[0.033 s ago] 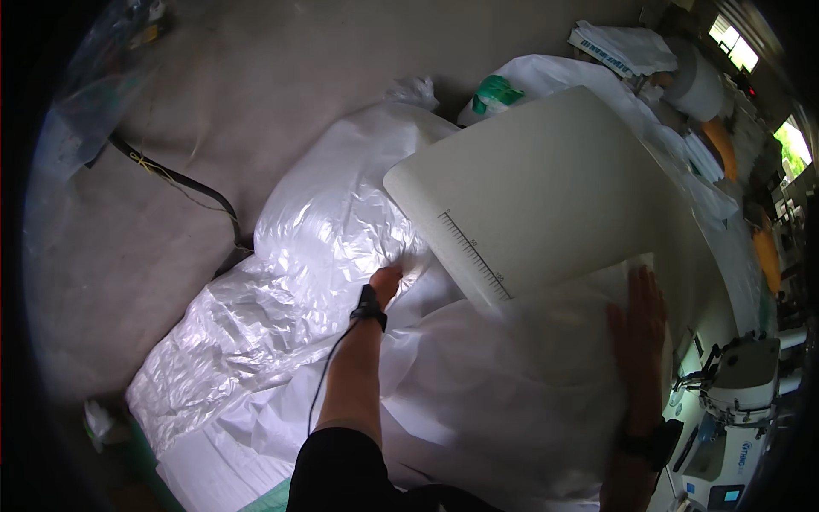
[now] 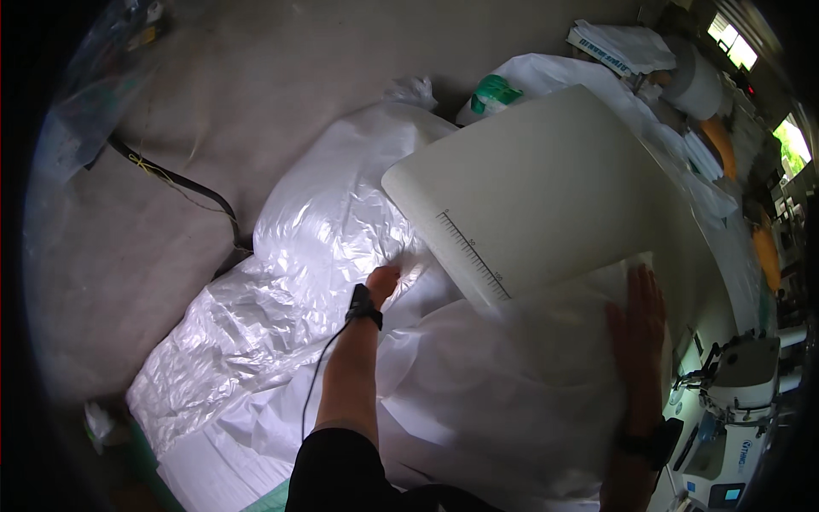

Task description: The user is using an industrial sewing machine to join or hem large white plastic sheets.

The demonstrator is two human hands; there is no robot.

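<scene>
My right hand (image 2: 638, 324) lies flat, fingers stretched out and pointing away, on the right edge of a thin white translucent sheet (image 2: 503, 384). That sheet is spread over the near part of a pale tabletop (image 2: 546, 162) with a printed ruler scale (image 2: 473, 252) along its left side. At the table's left edge my left hand (image 2: 384, 282) reaches down against a large, crinkled, shiny clear plastic bag (image 2: 333, 205) with white material inside. Its fingers are mostly hidden, so whether they grip the plastic does not show. Both wrists wear black bands.
A white sewing machine (image 2: 742, 384) with a small lit screen stands at the right. Behind the table lie white sheeting (image 2: 554, 68), a green bundle (image 2: 495, 94) and a white package (image 2: 627, 51). A black cable (image 2: 183, 179) runs over the grey floor (image 2: 281, 68) at left.
My left hand and wrist have shifted very slightly to the left. My right hand and the sheet stay where they were.
</scene>
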